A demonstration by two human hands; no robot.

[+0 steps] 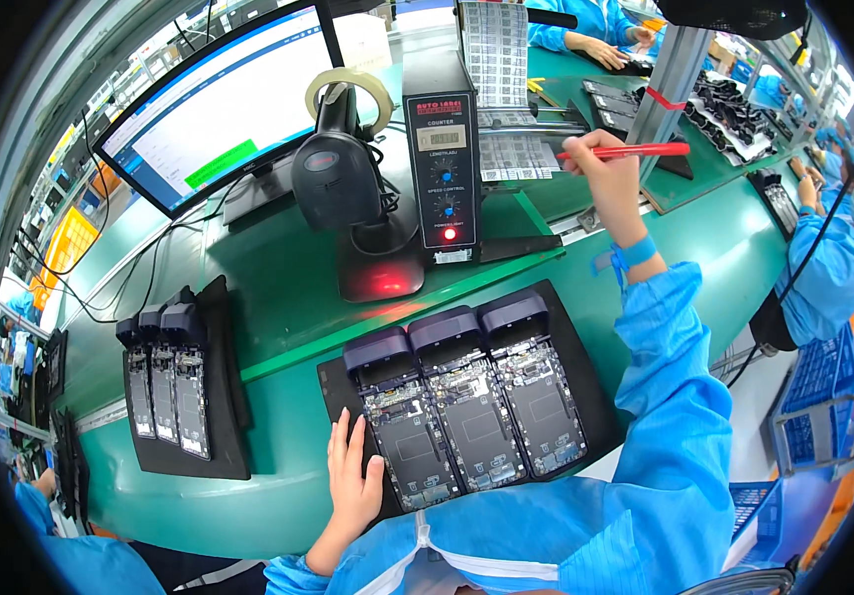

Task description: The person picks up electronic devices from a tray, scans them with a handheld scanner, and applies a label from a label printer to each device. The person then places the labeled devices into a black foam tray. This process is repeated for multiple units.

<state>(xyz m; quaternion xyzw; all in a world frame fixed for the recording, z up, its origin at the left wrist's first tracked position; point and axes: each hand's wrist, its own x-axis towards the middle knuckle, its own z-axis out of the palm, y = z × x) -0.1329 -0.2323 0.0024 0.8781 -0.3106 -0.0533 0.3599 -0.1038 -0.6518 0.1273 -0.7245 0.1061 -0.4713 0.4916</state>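
My right hand [607,183] is raised beside the label dispenser [442,169], its fingers closed round a slim red pen [645,151]. The fingertips are at the right edge of the label strip [518,154] that comes out of the machine; whether they touch a label cannot be made out. With fingers stretched out, my left hand [351,476] lies at the left edge of a black foam tray [590,397], beside the leftmost of three opened handheld devices [471,426]. Their circuit boards and black batteries face up, and their thick dark heads point away from me.
A second black tray [233,397] with three similar devices [164,377] stands at the left. Behind are a barcode scanner [338,183] on its stand, a tape roll [372,94] and a monitor [219,109]. A metal post [667,94] rises at the right; co-workers sit beyond.
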